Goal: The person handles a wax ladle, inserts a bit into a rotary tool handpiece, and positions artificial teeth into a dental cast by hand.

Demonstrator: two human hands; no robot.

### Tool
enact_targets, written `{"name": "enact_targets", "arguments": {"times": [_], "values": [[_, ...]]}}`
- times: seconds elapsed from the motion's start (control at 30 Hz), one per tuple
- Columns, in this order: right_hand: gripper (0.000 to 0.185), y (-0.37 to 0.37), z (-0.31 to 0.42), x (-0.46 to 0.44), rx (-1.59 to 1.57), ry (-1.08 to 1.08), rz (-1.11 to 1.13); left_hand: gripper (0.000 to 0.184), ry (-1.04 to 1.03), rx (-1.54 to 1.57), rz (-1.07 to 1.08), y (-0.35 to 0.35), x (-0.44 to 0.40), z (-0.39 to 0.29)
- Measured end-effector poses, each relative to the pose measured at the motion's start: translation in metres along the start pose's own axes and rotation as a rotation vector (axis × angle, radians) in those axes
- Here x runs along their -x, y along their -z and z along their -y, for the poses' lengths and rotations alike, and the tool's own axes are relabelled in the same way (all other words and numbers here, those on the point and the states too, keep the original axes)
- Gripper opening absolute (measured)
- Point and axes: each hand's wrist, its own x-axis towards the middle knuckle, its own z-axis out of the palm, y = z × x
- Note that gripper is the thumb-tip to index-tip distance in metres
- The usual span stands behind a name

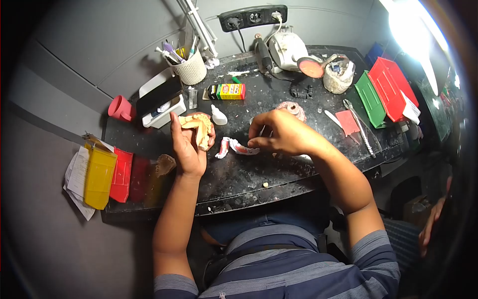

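My left hand [190,149] is closed around a yellowish dental cast [202,130], with its row of teeth showing. My right hand [275,132] hangs over the bench with its fingers curled into a pinch; what sits between the fingertips, if anything, is hidden. Just below those fingertips lies a curved white-and-pink strip [243,148], like a bite impression, and a shorter white-and-pink piece [223,148] is beside it. A tan dental cast [165,165] rests left of my left wrist. Behind my right hand is a pinkish round object with a hole [294,109], partly covered.
The black bench [239,192] carries a small white bottle [218,115], a yellow-green box [226,91], a pen cup [190,69], a pink mug [121,108] and a metal tool [359,128]. Coloured bins [396,89] stand right. Another person's hand [432,224] shows lower right.
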Motion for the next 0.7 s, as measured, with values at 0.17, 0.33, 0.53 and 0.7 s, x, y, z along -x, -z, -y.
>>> {"name": "enact_targets", "arguments": {"times": [0.17,0.33,0.53,0.7], "values": [[0.043,-0.005,0.006,0.001,-0.13,0.066,-0.186,0.059,-0.105,-0.06,0.076,-0.005,0.004,0.0],[0.085,-0.011,0.027,0.005,-0.296,0.248,-0.154,0.079,-0.114,-0.204,0.403,-0.011,0.012,0.0],[0.083,-0.017,0.022,0.001,-0.027,0.446,-0.258,0.084,-0.064,-0.197,0.44,-0.018,0.017,-0.001],[0.079,-0.017,0.021,0.002,-0.022,0.54,-0.41,0.064,-0.176,-0.737,0.385,-0.021,0.019,-0.049]]}}
